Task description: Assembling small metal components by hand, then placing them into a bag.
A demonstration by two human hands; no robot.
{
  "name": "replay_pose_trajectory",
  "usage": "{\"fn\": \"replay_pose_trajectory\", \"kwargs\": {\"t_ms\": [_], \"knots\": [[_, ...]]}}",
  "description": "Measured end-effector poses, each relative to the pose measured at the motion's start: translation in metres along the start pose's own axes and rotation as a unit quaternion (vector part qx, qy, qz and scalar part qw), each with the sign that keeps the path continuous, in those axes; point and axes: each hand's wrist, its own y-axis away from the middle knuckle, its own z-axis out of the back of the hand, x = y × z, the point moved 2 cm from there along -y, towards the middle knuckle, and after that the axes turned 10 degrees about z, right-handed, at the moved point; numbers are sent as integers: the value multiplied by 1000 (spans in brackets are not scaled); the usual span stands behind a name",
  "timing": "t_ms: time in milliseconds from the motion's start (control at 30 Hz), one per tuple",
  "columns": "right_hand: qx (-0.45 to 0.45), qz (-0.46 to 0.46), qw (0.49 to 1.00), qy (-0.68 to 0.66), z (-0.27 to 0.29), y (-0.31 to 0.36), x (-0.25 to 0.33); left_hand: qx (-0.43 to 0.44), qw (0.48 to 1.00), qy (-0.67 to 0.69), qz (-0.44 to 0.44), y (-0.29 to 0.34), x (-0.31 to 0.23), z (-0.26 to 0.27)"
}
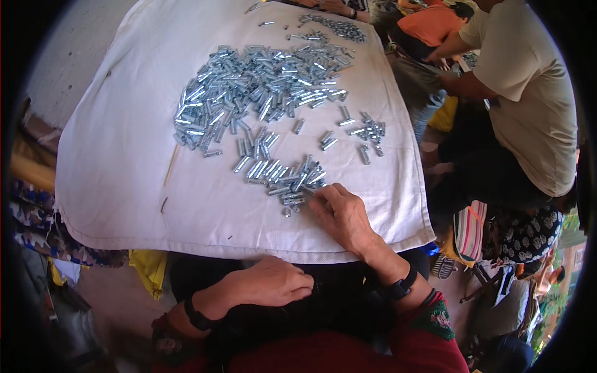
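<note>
right grip [343, 219] narrow, hold unclear, at right edge of tube cluster [301, 180]; light pinch likely limits scatter; left grip [272, 283] curled, contents hidden.

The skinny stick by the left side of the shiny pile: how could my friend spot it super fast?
Find the white cloth, then the big heap of metal pieces on it. The thin stick slants down from the heap's lower-left edge. It's straight, pale tan and longer than the dark, bent twig below it.
</note>
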Motion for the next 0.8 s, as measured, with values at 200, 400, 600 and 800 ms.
{"fn": "replay_pose_trajectory", "kwargs": {"t_ms": [200, 400, 600, 800], "knots": [[28, 48, 995, 80, -18, -2, 3, -178, 980, 90, 18, 2, -2, 36], [48, 124, 984, 116, -25, -2, 12, -400, 885, -200, 133, -27, 35, 65], [63, 134, 982, 115, -15, -3, 26, -389, 879, -218, 166, -29, 33, 71], [97, 172, 966, 165, -20, -2, 23, -351, 895, -243, 130, -35, 37, 66]]}}
